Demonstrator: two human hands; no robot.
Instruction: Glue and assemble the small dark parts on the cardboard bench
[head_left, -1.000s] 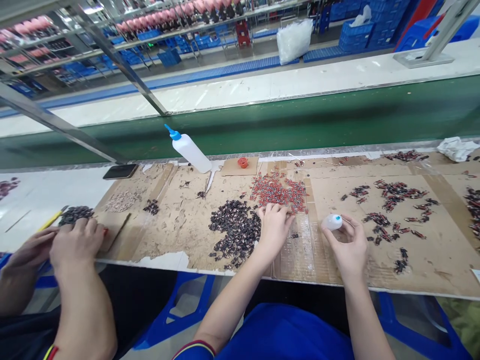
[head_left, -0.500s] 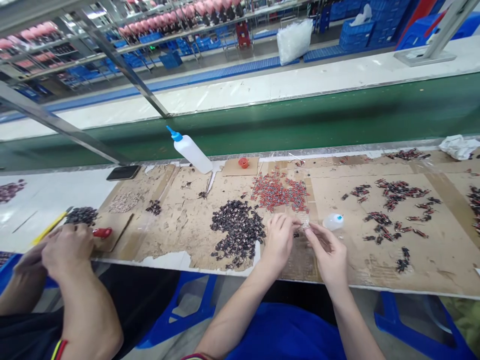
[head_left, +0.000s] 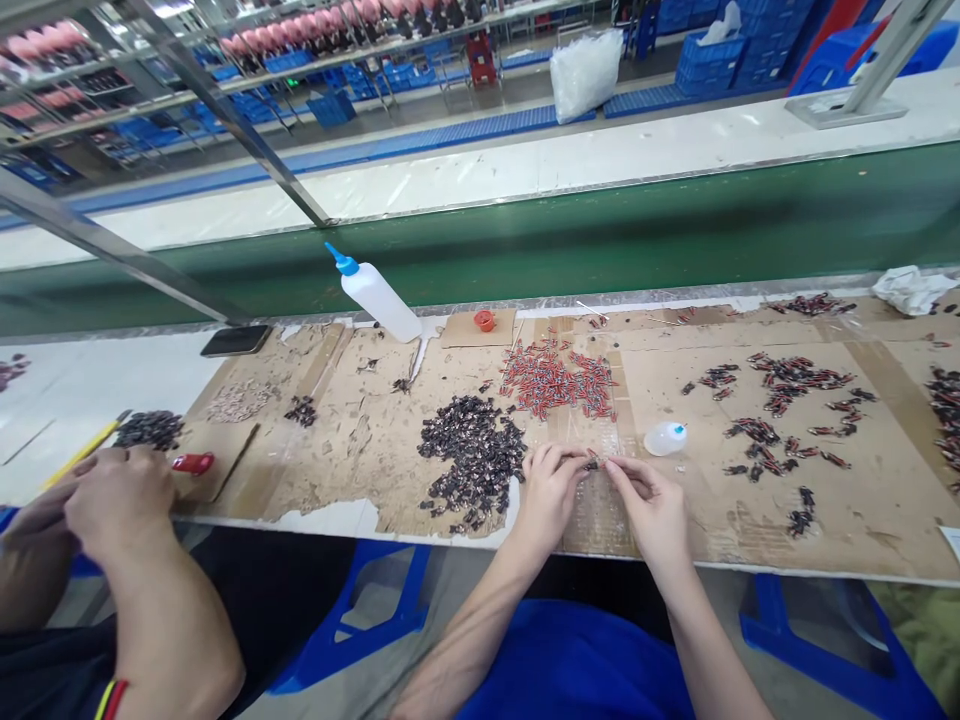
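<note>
My left hand [head_left: 549,492] and my right hand [head_left: 649,500] meet over the cardboard sheet [head_left: 675,530], fingertips pinched together on one small dark and red part [head_left: 594,463]. A heap of black parts [head_left: 472,455] lies just left of my left hand. Behind the hands lies a pile of red parts [head_left: 555,380]. A small clear bottle with a blue cap [head_left: 665,438] lies on its side a little beyond my right hand, with neither hand on it.
A larger white squeeze bottle with a blue nozzle [head_left: 373,292] leans at the back. Assembled dark parts [head_left: 787,385] are scattered to the right. A co-worker's hands [head_left: 112,495] work at the left beside a red item [head_left: 193,463]. Behind runs a green conveyor belt [head_left: 600,240].
My right hand put the small bottle down on the cardboard and came left. Both hands drew together toward me and now pinch one small part between them.
</note>
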